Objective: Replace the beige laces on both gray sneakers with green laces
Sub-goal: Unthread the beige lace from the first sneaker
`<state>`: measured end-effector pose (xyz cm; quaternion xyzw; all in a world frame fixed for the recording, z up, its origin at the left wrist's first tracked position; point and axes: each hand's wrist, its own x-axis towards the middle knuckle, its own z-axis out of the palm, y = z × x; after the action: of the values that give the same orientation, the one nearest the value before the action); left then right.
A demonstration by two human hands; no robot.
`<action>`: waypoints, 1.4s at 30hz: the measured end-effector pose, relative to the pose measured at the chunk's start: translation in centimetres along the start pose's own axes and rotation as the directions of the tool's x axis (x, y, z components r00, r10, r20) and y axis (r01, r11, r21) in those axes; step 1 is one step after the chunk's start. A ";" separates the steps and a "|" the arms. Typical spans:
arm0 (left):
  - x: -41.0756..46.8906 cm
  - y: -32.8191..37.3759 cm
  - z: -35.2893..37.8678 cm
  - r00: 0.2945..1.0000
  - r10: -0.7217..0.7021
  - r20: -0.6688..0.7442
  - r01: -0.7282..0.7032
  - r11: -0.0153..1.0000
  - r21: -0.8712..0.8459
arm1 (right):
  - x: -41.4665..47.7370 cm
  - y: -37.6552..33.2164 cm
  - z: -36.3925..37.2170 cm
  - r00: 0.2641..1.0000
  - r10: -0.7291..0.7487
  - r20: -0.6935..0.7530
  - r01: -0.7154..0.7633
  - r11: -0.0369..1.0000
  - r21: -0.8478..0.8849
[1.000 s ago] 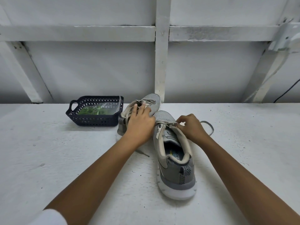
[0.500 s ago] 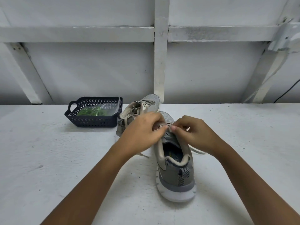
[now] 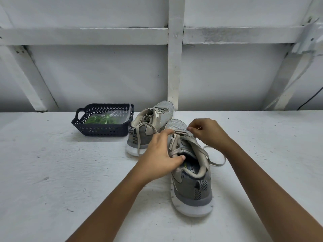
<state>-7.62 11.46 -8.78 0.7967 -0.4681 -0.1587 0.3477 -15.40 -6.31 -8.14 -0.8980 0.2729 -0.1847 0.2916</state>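
Both hands, pinched together over the tongue half a second ago, are now drawing apart above the near sneaker point(image 3: 190, 187). The left hand point(image 3: 160, 155) is settling back toward the padded collar, fingers curling over the eyelet row and thumb pressing at the shoe's mouth, gripping the upper. The right hand point(image 3: 208, 134) is shifting out toward the toe, its fingertips closing in a pinch on the beige lace point(image 3: 217, 165), whose flat woven slack is looping wider on the table point(image 3: 52, 172) just below that wrist.

The shoe under the hands is showing grey mesh, a thick white foam sole and a chevron-striped heel tab. The far sneaker point(image 3: 153, 123), its twin, is sitting just beyond the left knuckles, its own lace hanging loose. Farther out past the left hand, a dark lattice-walled plastic basket point(image 3: 104, 132) is holding the green laces point(image 3: 103, 120) inside a clear bag. The painted tabletop is looking rough and pitted.
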 end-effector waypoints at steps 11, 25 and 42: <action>-0.3 0.1 1.5 0.991 -0.132 -0.036 0.125 0.981 -0.148 | 1.7 -0.2 1.5 0.982 -0.088 0.169 0.137 0.944 -0.302; -0.6 -0.3 2.7 0.980 -0.152 -0.127 0.111 0.953 -0.284 | 1.1 1.5 3.2 0.992 -0.008 -0.129 0.010 1.000 0.010; -0.3 -0.7 3.3 0.973 -0.148 -0.175 0.089 0.948 -0.304 | 0.9 2.1 3.7 0.967 0.091 -0.237 -0.044 0.979 0.198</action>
<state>-9.23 10.63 -11.67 0.7745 -0.3538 -0.1683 0.4966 -13.73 -6.72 -12.16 -0.8263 0.3183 -0.3095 0.3466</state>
